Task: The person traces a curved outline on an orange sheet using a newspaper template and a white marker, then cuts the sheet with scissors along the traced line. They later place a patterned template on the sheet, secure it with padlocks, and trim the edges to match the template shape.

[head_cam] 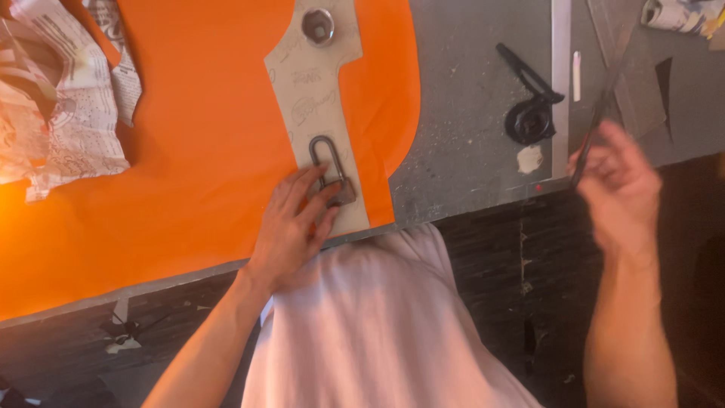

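Fingers of the left hand [291,227] lie spread and flat on a padlock [330,172], pressing it onto a cardboard template [321,98] over orange sheet [189,151] on the tabletop [468,98]; the right hand [619,185] curls around what looks like dark scissors [596,128], blurred, near the edge

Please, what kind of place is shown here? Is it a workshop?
Probably a craft or leather-cutting workshop. A card pattern lies on an orange sheet, weighted by a padlock under the left hand. The right hand holds a thin tool, on a scratched grey worktable.
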